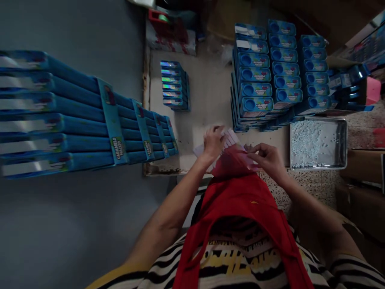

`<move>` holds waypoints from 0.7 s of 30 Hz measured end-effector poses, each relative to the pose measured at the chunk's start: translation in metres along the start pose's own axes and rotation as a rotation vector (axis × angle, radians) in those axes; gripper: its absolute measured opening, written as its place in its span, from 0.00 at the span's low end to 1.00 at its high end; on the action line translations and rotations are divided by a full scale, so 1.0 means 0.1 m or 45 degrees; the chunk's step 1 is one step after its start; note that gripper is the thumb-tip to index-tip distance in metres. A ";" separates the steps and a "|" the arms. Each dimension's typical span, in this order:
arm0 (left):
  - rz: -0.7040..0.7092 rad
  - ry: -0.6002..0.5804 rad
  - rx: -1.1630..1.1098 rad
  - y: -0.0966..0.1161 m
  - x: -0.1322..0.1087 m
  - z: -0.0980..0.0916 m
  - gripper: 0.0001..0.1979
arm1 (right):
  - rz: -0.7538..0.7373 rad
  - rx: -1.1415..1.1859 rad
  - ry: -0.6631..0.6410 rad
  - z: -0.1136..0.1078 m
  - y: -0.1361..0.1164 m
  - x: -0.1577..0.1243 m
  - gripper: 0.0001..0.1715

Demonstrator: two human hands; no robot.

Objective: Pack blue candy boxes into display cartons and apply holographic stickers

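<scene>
My left hand (213, 142) is at the table's front edge, its fingers curled over a see-through plastic bag (230, 158). White strips (231, 138) show at the bag's upper end, beside those fingers; whether they lie inside it I cannot tell. The red apron shows through the plastic. On the other side, my right hand (267, 158) is closed in a pinch at the bag's right edge. Its fingertips are dim, and what exactly lies between them is hard to see.
Blue candy boxes (255, 106) stand stacked at the back right, with a metal tray (343, 144) of small pale beads beside them. A small blue stack (174, 86) sits on the table (207, 88). Long rows of blue boxes (81, 128) extend at left. A tape dispenser (164, 20) is behind.
</scene>
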State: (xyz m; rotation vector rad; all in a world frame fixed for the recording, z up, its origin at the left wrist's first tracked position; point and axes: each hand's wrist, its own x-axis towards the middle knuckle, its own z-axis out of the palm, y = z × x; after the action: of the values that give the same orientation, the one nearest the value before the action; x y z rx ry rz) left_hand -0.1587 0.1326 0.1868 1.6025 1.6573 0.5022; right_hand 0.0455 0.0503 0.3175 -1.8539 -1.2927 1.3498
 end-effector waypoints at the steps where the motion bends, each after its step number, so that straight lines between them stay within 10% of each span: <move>1: -0.034 0.042 -0.189 0.04 -0.05 -0.04 0.17 | 0.026 0.099 -0.022 -0.08 -0.11 -0.03 0.22; 8: -0.257 -0.563 -1.461 0.73 -0.58 -0.44 0.42 | 0.046 0.229 -0.117 -0.44 -0.67 -0.05 0.25; 15: -0.326 -0.405 -1.436 1.01 -0.60 -0.69 0.28 | -0.002 0.172 0.025 -0.45 -0.84 -0.01 0.28; 21: -0.112 -0.304 -1.225 1.26 -0.03 -1.10 0.28 | -0.272 0.068 0.287 -0.53 -1.22 0.38 0.20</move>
State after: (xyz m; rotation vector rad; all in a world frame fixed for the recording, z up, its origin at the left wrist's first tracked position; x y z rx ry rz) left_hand -0.1562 0.1714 0.3496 0.8241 1.0277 0.8539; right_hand 0.0477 0.1427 0.4209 -1.7204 -1.2818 1.0238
